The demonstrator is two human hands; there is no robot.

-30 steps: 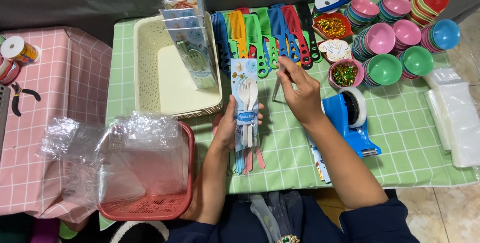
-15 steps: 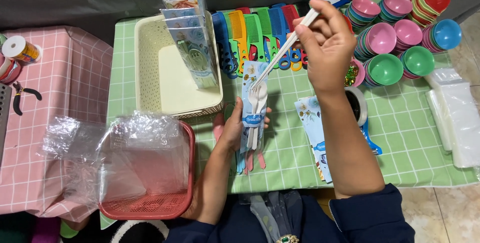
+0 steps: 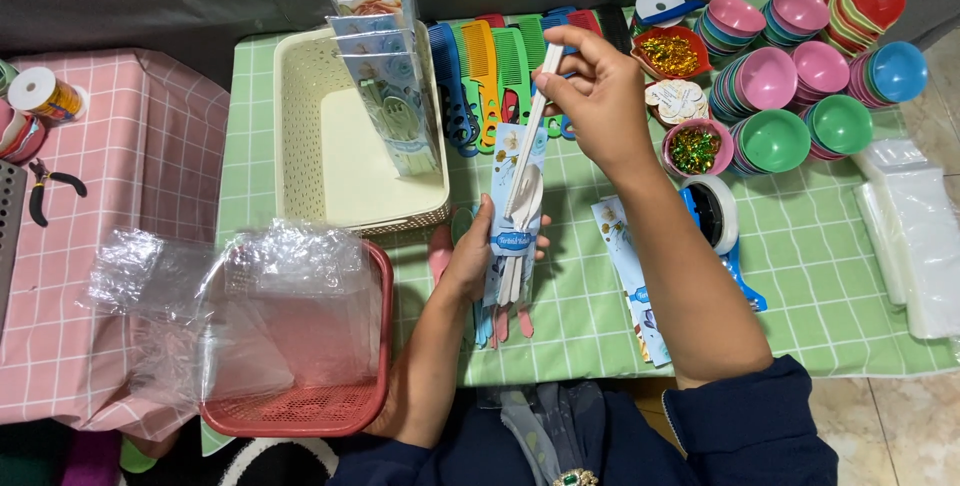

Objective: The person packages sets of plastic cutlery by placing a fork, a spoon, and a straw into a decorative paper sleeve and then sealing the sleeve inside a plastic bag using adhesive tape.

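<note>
Left hand (image 3: 478,256) was clamped around a clear packet (image 3: 515,216) with a blue printed card, held upright over the green checked table (image 3: 600,326). Right hand (image 3: 600,96) was raised above it, fingers pinched on the handle of a white spoon (image 3: 528,161); the spoon's bowl end sat at or just inside the packet's mouth, can't tell which. Pink and blue spoon handles (image 3: 505,321) stuck out below the packet, near the table edge.

Around it: cream basket (image 3: 300,136) just left of the hands, with a row of finished packets (image 3: 385,66) stood along its right wall. Coloured combs (image 3: 490,76) lay behind the right hand, partly hidden by it. Right side was crowded: stacks of pink, green, blue and red bowls (image 3: 790,76), small dishes of glitter (image 3: 692,146), a tape dispenser (image 3: 715,216) touching the right forearm, spare printed cards (image 3: 625,256) beside the forearm. Clear bags (image 3: 915,236) at far right. Red basket (image 3: 310,396) lined with crumpled plastic sat near the left elbow. Pliers (image 3: 50,186) and a tape roll (image 3: 45,94) on the pink cloth, well apart.
</note>
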